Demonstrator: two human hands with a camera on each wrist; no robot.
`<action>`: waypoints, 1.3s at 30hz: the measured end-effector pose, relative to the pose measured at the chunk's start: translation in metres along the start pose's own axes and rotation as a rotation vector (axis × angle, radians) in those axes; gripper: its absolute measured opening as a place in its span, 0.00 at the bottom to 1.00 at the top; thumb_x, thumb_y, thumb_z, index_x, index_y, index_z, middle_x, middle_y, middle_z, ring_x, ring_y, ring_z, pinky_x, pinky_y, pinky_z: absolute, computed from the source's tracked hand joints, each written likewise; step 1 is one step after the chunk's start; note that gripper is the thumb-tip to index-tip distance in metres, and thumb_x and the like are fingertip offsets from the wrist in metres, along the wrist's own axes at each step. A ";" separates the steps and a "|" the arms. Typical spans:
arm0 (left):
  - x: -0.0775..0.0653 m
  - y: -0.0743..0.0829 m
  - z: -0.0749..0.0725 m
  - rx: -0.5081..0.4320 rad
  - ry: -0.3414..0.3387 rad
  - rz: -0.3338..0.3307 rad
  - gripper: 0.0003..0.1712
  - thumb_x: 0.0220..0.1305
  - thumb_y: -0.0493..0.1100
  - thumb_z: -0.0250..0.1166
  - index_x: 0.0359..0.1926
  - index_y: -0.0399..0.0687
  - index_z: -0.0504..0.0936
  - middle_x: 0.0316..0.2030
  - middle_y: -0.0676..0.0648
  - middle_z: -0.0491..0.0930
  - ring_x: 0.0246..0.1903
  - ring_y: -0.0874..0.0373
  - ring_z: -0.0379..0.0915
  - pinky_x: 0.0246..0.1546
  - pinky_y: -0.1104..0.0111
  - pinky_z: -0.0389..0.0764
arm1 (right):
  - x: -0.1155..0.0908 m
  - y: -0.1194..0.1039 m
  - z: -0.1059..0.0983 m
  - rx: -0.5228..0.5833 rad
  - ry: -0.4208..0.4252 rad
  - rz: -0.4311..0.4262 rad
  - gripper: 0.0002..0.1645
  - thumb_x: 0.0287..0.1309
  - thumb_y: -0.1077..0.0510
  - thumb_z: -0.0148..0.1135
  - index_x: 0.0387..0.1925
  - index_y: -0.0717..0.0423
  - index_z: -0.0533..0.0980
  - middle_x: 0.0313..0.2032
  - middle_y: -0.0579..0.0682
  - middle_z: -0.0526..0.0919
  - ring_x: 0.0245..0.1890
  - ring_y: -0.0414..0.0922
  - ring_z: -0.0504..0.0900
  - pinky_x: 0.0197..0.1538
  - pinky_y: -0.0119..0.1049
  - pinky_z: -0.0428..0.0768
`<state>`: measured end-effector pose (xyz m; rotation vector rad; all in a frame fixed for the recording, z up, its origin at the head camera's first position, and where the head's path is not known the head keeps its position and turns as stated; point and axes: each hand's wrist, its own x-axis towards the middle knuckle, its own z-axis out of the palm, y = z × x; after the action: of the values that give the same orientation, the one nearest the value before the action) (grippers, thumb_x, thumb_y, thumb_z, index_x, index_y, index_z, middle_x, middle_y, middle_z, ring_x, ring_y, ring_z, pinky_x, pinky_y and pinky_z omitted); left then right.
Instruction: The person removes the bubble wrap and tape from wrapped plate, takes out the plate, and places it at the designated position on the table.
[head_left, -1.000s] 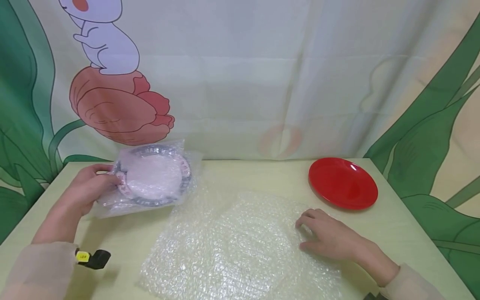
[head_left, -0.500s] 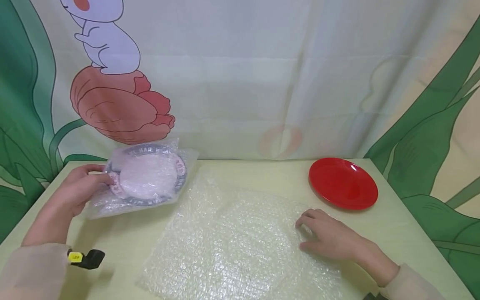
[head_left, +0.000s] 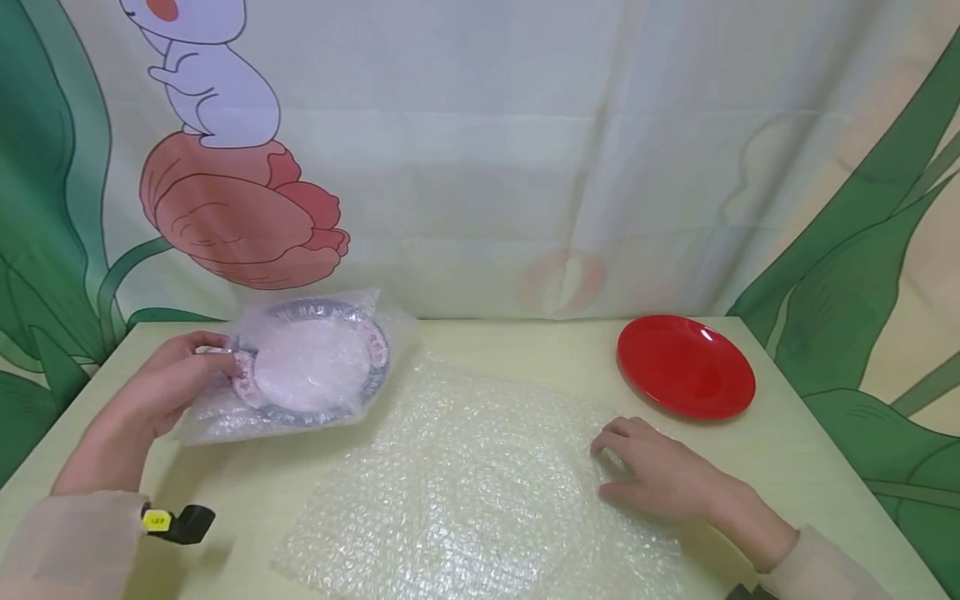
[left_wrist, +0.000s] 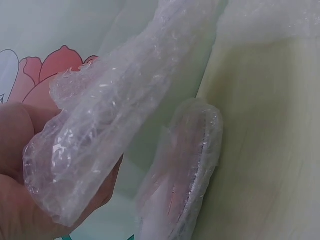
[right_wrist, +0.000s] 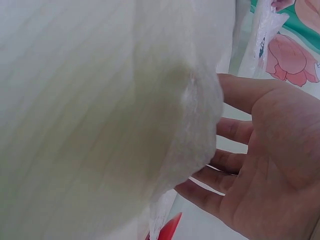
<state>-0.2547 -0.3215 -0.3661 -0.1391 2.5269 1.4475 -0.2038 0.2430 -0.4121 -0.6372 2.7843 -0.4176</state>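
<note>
wrapped plate — in left hand

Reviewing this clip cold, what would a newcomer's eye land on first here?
Probably the glossy red plate at the table's far right, the boldest color on the pale tabletop. Next, the bubble-wrapped plate with a blue-patterned rim, which the left hand grips at the left. Then the shiny bubble-wrap sheet spread front and center, with the right hand at its right edge.

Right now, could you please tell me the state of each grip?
Left grip: closed, holding the wrapped plate.
Right grip: open, at the edge of the bubble-wrap sheet.
</note>
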 end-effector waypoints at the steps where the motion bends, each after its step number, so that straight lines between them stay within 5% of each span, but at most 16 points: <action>1: 0.000 0.000 0.002 0.001 -0.005 0.002 0.39 0.74 0.43 0.56 0.73 0.24 0.49 0.67 0.27 0.55 0.60 0.37 0.57 0.45 0.73 0.73 | 0.000 0.000 0.000 -0.002 0.001 0.001 0.27 0.52 0.49 0.79 0.54 0.44 0.79 0.55 0.46 0.77 0.58 0.48 0.74 0.59 0.48 0.79; 6: 0.001 0.001 0.010 0.014 -0.031 0.013 0.38 0.73 0.42 0.56 0.72 0.25 0.50 0.68 0.26 0.54 0.61 0.35 0.56 0.55 0.59 0.70 | 0.000 0.000 0.001 -0.020 0.012 -0.026 0.27 0.54 0.50 0.79 0.54 0.46 0.79 0.55 0.46 0.77 0.58 0.49 0.74 0.59 0.48 0.78; 13: 0.001 0.001 0.019 0.054 -0.048 0.056 0.37 0.72 0.41 0.58 0.71 0.24 0.53 0.66 0.27 0.57 0.60 0.36 0.59 0.51 0.64 0.72 | -0.001 -0.002 0.002 -0.037 0.033 -0.061 0.25 0.55 0.51 0.78 0.53 0.48 0.79 0.54 0.47 0.78 0.56 0.49 0.75 0.58 0.48 0.79; 39: 0.000 0.015 0.057 0.033 -0.155 0.094 0.38 0.71 0.39 0.61 0.72 0.24 0.53 0.67 0.25 0.59 0.61 0.35 0.63 0.61 0.47 0.71 | 0.005 -0.009 0.005 -0.029 0.047 -0.022 0.26 0.56 0.51 0.77 0.54 0.50 0.78 0.53 0.48 0.77 0.55 0.48 0.74 0.57 0.46 0.79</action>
<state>-0.2492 -0.2653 -0.3811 0.0951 2.4592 1.3906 -0.2029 0.2320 -0.4146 -0.6738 2.8350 -0.4016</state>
